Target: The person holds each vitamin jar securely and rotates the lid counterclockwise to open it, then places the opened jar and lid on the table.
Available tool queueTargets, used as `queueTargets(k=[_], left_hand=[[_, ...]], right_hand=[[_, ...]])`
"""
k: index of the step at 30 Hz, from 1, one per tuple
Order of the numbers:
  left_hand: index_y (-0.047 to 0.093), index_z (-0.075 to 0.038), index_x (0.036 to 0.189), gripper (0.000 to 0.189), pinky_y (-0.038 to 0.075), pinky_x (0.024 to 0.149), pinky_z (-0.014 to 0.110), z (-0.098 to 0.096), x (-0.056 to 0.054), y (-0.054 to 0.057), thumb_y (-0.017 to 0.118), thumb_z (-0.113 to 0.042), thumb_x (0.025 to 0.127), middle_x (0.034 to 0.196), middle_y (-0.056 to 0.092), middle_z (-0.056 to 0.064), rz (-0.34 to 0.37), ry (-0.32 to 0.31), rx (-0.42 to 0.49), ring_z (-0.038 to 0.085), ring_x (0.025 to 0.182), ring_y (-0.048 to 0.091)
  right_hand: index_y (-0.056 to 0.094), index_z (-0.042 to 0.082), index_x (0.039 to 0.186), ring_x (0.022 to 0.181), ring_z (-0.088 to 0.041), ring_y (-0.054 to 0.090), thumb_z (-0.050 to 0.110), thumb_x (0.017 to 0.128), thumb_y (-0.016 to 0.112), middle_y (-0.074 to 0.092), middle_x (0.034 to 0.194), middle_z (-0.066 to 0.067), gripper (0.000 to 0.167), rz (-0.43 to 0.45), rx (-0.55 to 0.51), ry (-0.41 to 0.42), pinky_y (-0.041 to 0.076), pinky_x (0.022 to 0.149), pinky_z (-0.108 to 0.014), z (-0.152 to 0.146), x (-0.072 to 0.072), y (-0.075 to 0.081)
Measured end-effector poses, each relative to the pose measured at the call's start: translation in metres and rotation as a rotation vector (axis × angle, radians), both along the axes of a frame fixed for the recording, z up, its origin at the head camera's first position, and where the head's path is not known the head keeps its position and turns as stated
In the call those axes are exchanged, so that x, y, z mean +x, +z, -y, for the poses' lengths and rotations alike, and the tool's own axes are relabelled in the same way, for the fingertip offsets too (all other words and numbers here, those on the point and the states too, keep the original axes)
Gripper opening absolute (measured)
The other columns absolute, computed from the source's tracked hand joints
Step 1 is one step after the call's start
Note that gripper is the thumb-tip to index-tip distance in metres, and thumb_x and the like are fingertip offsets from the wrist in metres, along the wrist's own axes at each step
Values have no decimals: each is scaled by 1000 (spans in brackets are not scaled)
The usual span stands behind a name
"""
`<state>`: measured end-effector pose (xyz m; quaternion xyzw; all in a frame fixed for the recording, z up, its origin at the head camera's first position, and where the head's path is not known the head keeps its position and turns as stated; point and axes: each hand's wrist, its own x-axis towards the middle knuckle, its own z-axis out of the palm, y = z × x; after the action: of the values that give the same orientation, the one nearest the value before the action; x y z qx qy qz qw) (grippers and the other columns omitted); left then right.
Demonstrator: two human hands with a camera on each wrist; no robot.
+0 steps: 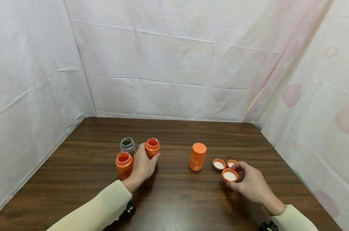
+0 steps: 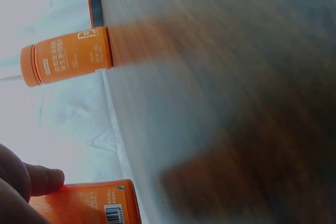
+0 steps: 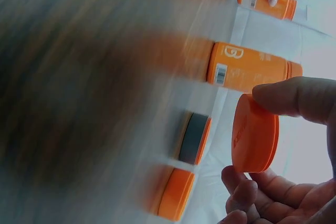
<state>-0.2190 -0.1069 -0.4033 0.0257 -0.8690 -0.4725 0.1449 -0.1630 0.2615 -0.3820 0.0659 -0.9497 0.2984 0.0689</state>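
Note:
My left hand (image 1: 142, 165) grips an uncapped orange bottle (image 1: 152, 149) that stands upright, its red mouth facing up. Left of that hand are a second uncapped orange bottle (image 1: 124, 166) and, behind it, an uncapped grey bottle (image 1: 128, 145). Between thumb and fingers, my right hand (image 1: 250, 183) pinches an orange cap (image 3: 254, 135), white lining up, clear of the table in the right wrist view. Just beyond it lie a grey cap (image 3: 195, 138) with an orange rim and another orange cap (image 3: 176, 194), both lining up.
A capped orange bottle (image 1: 197, 157) stands upright between the two hands, left of the caps. Everything is on a dark wood table (image 1: 174, 195). Pale patterned sheets (image 1: 174, 64) hang along its back and both sides.

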Motion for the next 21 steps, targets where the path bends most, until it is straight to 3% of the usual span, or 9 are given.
queueTargets(k=[7, 14, 21], left_hand=[[43, 7, 137, 60, 41, 107, 57, -1, -2, -2, 78, -12, 92, 128, 59, 26, 14, 22, 15, 41, 118, 59], [41, 7, 137, 61, 40, 109, 57, -1, -4, -4, 78, -12, 92, 129, 57, 28, 40, 46, 24, 42, 120, 58], [39, 7, 135, 60, 40, 108, 58, -1, -5, -6, 77, -11, 92, 128, 56, 29, 69, 56, 19, 42, 120, 58]], right_hand=[[65, 7, 113, 81, -14, 59, 28, 70, 94, 67, 94, 0, 56, 47, 54, -39, 45, 67, -32, -14, -4, -3], [64, 4, 113, 72, -14, 54, 30, 71, 93, 62, 83, 0, 57, 81, 83, -65, 43, 64, -32, -22, -7, -5], [65, 5, 112, 73, -15, 53, 29, 72, 92, 64, 91, -2, 54, 99, 94, -82, 43, 65, -34, -29, -9, -8]])
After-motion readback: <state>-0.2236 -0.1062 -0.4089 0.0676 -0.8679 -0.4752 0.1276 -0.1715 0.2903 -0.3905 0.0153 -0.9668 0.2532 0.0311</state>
